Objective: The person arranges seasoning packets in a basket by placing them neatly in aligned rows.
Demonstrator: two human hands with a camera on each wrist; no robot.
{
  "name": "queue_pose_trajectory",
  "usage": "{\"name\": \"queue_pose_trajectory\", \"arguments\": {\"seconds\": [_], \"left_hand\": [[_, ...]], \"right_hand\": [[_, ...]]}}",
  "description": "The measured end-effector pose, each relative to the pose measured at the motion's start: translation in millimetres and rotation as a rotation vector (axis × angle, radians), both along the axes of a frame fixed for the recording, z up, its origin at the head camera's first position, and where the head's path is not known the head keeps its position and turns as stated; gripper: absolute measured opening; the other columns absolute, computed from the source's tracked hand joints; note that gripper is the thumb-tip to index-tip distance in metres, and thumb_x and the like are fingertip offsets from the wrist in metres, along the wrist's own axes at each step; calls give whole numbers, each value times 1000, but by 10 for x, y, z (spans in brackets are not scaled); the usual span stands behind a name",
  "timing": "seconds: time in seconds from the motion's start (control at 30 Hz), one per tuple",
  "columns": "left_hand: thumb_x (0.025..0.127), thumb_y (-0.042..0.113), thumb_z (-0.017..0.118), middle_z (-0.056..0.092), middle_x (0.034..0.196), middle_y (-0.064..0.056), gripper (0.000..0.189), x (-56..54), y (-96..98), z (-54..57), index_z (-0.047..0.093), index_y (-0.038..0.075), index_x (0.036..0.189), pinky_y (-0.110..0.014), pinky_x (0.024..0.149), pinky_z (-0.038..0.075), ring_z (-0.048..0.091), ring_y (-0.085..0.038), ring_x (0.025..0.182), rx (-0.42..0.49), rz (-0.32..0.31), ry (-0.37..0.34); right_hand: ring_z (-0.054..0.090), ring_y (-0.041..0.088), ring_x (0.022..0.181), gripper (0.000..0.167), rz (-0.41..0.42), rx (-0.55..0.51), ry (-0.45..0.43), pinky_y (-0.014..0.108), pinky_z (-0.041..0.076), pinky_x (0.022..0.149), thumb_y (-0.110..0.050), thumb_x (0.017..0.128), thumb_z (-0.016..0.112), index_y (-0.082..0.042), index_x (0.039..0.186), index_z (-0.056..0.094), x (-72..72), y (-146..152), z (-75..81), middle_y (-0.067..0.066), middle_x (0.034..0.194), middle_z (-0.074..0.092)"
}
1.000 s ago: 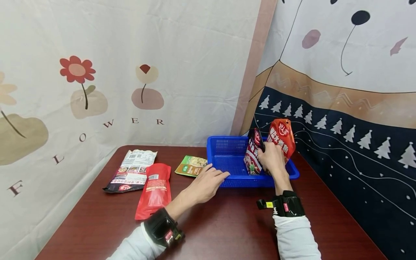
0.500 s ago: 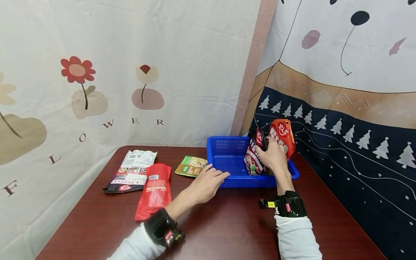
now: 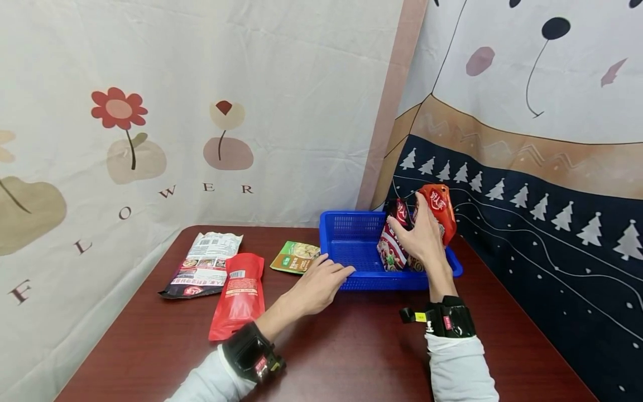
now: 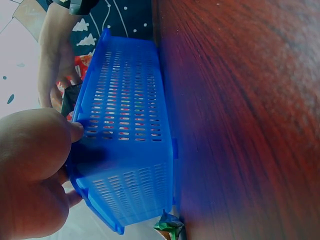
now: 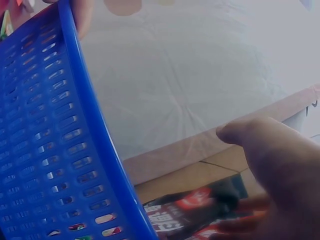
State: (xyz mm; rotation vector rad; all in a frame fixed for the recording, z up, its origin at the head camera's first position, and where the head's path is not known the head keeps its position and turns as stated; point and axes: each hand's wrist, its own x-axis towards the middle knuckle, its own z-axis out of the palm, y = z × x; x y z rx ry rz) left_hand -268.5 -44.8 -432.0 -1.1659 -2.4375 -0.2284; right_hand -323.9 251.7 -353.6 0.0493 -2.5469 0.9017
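Note:
In the head view a blue plastic basket (image 3: 351,282) stands at the table's back right. My left hand (image 3: 313,285) holds its near-left corner, thumb at the front rim and fingers at the side rim. Inside the basket's right half, a black food pouch (image 3: 393,245) and an orange-red food pouch (image 3: 438,204) stand upright. Over them is my right hand (image 3: 424,237), thumb and fingers spread apart. In the right wrist view its fingers are beside the black pouch (image 5: 180,212); whether they touch it I cannot tell.
Left of the basket lies a green-and-brown packet (image 3: 293,257). Further left, a red pouch (image 3: 240,296) overlaps a white-and-black pouch (image 3: 206,262). Printed curtains (image 3: 301,111) hang behind and to the right of the brown table (image 3: 361,346).
My right hand has let go of the black pouch's top, its fingers straightening toward the orange-red pouch. Both pouches stay upright. My left hand has not moved.

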Motion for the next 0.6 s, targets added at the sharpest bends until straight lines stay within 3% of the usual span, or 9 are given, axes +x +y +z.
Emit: {"name": "queue_pose_trajectory", "arguments": {"seconds": [0.23,0.6], "left_hand": [[117,16,60,82,132,-5,34,-6,3,-5,70,13,149,-57,128,49,75,-25,124,0,-1,14],[116,15,60,83,132,-6,34,-23,4,-22,70,12,149,-59,127,49,75,-26,123,14,-15,8]], "right_hand": [[27,55,171,106,31,8,21,84,22,133,-66,105,66,-22,183,9,-2,4,9,20,190,20],[28,54,170,103,44,11,39,84,23,133,-64,106,66,-20,183,12,3,-5,11,21,189,21]]}}
